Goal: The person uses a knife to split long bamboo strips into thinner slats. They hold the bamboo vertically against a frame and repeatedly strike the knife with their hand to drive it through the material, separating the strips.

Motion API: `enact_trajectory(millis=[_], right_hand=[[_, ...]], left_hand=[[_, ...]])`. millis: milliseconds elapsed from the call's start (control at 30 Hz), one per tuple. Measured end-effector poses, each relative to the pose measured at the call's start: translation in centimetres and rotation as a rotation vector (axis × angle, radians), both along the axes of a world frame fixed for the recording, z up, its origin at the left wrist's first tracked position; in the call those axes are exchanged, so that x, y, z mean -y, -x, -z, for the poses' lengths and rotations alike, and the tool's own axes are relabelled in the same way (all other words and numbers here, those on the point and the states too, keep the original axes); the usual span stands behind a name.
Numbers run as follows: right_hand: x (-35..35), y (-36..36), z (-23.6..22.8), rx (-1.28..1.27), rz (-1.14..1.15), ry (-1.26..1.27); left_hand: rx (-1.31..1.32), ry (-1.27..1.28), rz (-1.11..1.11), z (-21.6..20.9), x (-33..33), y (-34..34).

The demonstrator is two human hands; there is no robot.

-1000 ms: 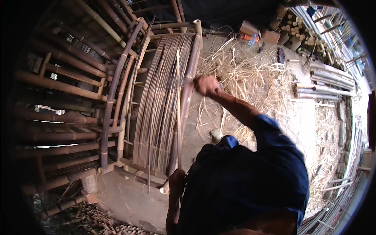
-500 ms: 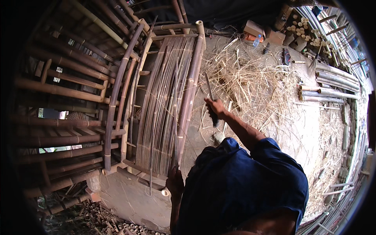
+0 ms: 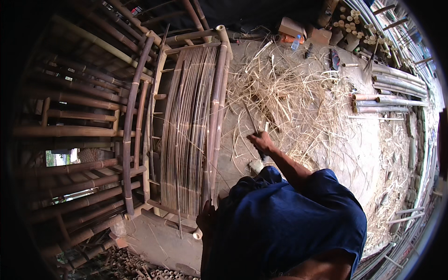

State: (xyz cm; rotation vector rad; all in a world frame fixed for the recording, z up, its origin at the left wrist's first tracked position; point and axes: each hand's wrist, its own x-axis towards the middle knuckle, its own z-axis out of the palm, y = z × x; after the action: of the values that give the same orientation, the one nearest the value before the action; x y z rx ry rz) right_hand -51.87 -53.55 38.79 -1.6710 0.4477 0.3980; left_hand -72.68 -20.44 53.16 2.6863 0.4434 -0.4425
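My right hand (image 3: 262,142) is closed round the handle of a long knife. The knife's narrow blade (image 3: 251,116) points away from me, above the straw-littered floor. Low beside the bamboo frame, my left hand (image 3: 206,216) is closed on a thin bamboo strip (image 3: 208,189). The strip runs away from me along the frame's right rail; its far end is hard to make out against the slats. Left of it lies the long frame's bed of thin bamboo slats (image 3: 184,116), between round bamboo rails. The fingers of my left hand are dark and partly hidden.
Pale bamboo shavings (image 3: 284,95) cover the floor ahead and right. Dark bamboo furniture (image 3: 128,140) stands to the left. Stacked poles (image 3: 396,86), a water bottle (image 3: 296,43) and a cardboard box (image 3: 291,28) lie farther off. Cut bamboo pieces (image 3: 154,270) are heaped at lower left.
My right hand and the knife have come nearer to my body. The strip in my left hand no longer stands out across the slats. The whole view has shifted slightly.
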Motion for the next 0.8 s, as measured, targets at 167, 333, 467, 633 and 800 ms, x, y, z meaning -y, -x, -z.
enact_trajectory(millis=[167,333,467,633,800], right_hand=[[-2.4,-8.2,-3.9,0.084,-0.027,-0.094],[-7.0,-14.2,-4.2,0.081,-0.209,0.045],[-9.7,-17.8,0.1,0.217,-0.292,0.111],[-12.3,-21.0,-2.7,0.223,-0.264,0.566],[-13.3,-25.3,-2.8,0.385,-0.242,0.804]], left_hand=[[0.084,0.119,0.001,0.0,0.0,-1.0],[0.077,0.121,0.027,0.3,-1.3,-3.1],[0.065,0.110,0.077,0.8,-3.0,-7.1],[0.014,0.040,0.179,1.7,-4.9,-13.7],[-0.062,-0.044,0.343,2.3,-7.2,-22.0]])
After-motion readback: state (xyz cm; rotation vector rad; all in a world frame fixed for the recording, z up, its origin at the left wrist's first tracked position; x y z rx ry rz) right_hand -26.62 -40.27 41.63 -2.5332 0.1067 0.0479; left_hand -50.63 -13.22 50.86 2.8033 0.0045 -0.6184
